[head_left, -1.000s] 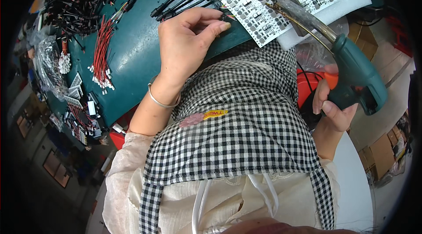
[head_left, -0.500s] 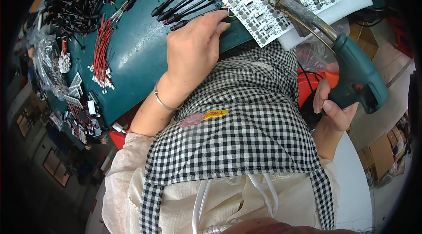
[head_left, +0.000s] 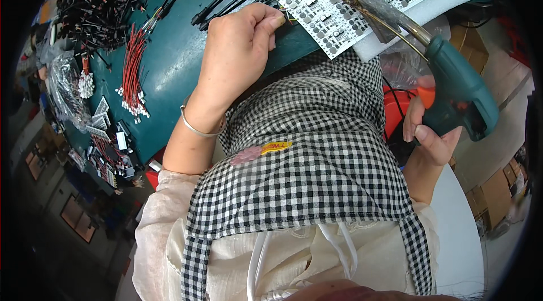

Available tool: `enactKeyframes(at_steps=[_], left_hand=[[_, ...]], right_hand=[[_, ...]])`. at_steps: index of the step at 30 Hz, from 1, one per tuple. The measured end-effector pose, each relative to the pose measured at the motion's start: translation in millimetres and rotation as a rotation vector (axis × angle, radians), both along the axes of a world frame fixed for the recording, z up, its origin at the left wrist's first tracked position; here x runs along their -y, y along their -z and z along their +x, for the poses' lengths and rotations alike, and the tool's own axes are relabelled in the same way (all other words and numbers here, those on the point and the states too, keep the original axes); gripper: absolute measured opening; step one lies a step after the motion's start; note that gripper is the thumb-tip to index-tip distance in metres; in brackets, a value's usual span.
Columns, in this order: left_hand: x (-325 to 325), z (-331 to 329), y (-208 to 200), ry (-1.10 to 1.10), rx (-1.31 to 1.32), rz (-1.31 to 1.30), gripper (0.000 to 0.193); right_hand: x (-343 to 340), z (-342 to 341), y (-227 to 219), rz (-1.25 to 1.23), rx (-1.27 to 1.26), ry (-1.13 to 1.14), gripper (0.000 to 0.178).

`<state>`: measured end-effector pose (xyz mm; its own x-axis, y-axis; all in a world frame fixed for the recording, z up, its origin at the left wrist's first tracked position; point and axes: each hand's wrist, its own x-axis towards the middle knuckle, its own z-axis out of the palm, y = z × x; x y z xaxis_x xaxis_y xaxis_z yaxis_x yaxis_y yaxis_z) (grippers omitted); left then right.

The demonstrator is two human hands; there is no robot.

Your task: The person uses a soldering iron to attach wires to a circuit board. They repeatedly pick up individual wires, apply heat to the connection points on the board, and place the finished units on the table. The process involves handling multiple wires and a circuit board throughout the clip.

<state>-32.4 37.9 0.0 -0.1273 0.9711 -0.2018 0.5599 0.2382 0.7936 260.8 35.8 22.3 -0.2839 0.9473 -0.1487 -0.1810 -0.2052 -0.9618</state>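
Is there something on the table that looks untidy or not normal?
The black cables at the upper left lie in a tangled heap, whereas the red wires beside them form a neat bundle. No spill shows.

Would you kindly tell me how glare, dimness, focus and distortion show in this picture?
Head view: pale glare on the green tabletop, left of the left hand; white circuit board looks reasonably sharp; background at lower left is dim; black fisheye rim at both sides.
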Motion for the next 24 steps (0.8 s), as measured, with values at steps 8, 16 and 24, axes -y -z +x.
enactKeyframes(at_steps=[8,16,24], left_hand=[[6.8,4.0,8.3,-0.049,0.073,0.063,0.015],[2.8,0.7,5.1,0.123,-0.095,0.061,0.011],[9.0,12.0,13.0,0.126,-0.353,0.255,0.008]], right_hand=[[0.0,1.3,2.5,-0.002,0.005,-0.002,0.069],[-3.2,-1.8,1.1,0.01,-0.001,-0.025,0.069],[-0.7,-4.6,-5.3,0.027,0.052,-0.028,0.068]])
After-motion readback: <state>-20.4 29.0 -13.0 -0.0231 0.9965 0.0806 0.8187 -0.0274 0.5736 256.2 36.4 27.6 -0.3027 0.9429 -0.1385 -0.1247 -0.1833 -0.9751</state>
